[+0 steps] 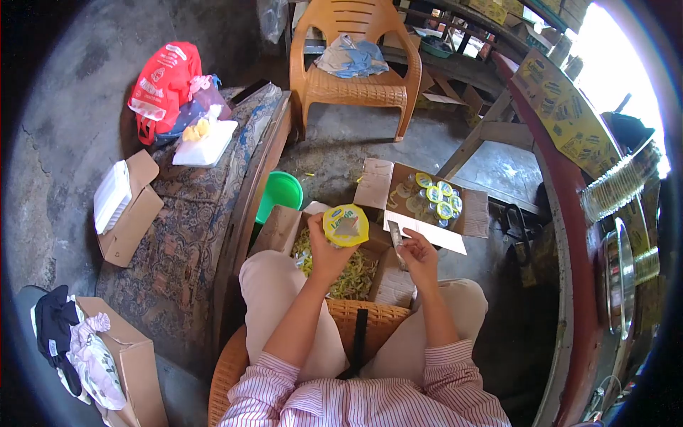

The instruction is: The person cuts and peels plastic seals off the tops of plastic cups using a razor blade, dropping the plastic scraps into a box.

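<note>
My left hand (329, 256) is wrapped round a cup with a yellow-rimmed lid (346, 225), its printed top facing up. In my right hand (420, 257) is a thin metal blade (395, 235), pinched between the fingers and pointing away from me. Below both hands, an open cardboard box (393, 282) holds a heap of yellow-green strips (356, 276). Beyond it, a second open box (373, 186) contains several cups with yellow-rimmed lids (444, 196). A white sheet (427, 233) lies along that box's near side.
A green bucket (283, 191) stands left of the boxes. An orange plastic chair (356, 85) is ahead. Left are a patterned bench (192, 192) with a red bag (167, 85) and a box of white trays (131, 213). A red-edged table (551, 185) runs along the right.
</note>
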### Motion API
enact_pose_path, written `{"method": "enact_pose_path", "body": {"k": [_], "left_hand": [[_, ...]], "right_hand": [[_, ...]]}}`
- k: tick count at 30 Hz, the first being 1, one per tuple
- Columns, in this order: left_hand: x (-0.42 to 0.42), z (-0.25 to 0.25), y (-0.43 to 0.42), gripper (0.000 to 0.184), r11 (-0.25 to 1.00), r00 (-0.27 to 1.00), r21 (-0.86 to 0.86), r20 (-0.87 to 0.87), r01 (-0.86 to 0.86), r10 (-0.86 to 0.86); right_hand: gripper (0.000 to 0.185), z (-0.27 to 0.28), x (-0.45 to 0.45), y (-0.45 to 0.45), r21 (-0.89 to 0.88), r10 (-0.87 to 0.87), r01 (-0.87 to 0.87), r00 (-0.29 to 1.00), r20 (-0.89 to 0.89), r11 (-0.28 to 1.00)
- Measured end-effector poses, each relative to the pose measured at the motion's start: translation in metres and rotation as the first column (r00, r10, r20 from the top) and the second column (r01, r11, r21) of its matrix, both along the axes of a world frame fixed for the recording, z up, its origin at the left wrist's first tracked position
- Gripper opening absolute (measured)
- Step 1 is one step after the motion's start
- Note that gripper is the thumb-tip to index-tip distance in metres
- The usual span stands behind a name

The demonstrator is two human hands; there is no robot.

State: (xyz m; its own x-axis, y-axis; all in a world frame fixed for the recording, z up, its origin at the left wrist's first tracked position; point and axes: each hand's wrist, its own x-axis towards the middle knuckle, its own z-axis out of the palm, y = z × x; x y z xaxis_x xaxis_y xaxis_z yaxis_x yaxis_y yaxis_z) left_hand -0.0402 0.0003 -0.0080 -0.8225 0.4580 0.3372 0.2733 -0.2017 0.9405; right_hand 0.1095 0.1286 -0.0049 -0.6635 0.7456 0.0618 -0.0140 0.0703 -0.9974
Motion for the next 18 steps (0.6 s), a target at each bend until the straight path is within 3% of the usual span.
{"method": "enact_pose_path", "body": {"k": [2, 6, 9, 12, 14, 16, 18], "left_hand": [[0.002, 0.001, 0.003, 0.07, 0.997, 0.999, 0.082, 0.043, 0.001, -0.005], [0.005, 0.001, 0.003, 0.073, 1.0, 1.0, 0.007, -0.001, 0.031, -0.031], [0.009, 0.005, 0.005, 0.074, 0.993, 0.995, 0.091, 0.043, 0.081, -0.085], [0.011, 0.007, 0.002, 0.075, 0.997, 0.998, 0.028, -0.012, 0.069, -0.069], [0.011, 0.003, 0.002, 0.074, 0.994, 0.996, 0.059, 0.003, 0.09, -0.09], [0.013, 0.007, 0.0, 0.074, 0.989, 0.992, 0.078, 0.017, 0.122, -0.124], [0.013, 0.006, -0.002, 0.074, 0.988, 0.989, 0.06, 0.001, 0.144, -0.145]], "right_hand": [[0.036, 0.001, -0.001, -0.002, -0.026, -0.028, 0.027, 0.999, -0.028, 0.999], [0.035, 0.005, -0.002, -0.006, -0.204, -0.098, 0.08, 0.992, -0.083, 0.976], [0.035, 0.009, -0.001, -0.01, -0.237, -0.104, 0.081, 0.991, -0.088, 0.968], [0.034, 0.006, 0.0, -0.012, -0.148, -0.134, 0.113, 0.981, -0.141, 0.983], [0.028, 0.02, 0.0, -0.018, 0.063, -0.176, 0.186, 0.974, -0.143, 0.98], [0.022, 0.041, 0.0, -0.02, 0.37, -0.232, 0.251, 0.968, -0.095, 0.895], [0.016, 0.055, -0.002, -0.017, 0.537, -0.195, 0.23, 0.973, -0.123, 0.812]]}}
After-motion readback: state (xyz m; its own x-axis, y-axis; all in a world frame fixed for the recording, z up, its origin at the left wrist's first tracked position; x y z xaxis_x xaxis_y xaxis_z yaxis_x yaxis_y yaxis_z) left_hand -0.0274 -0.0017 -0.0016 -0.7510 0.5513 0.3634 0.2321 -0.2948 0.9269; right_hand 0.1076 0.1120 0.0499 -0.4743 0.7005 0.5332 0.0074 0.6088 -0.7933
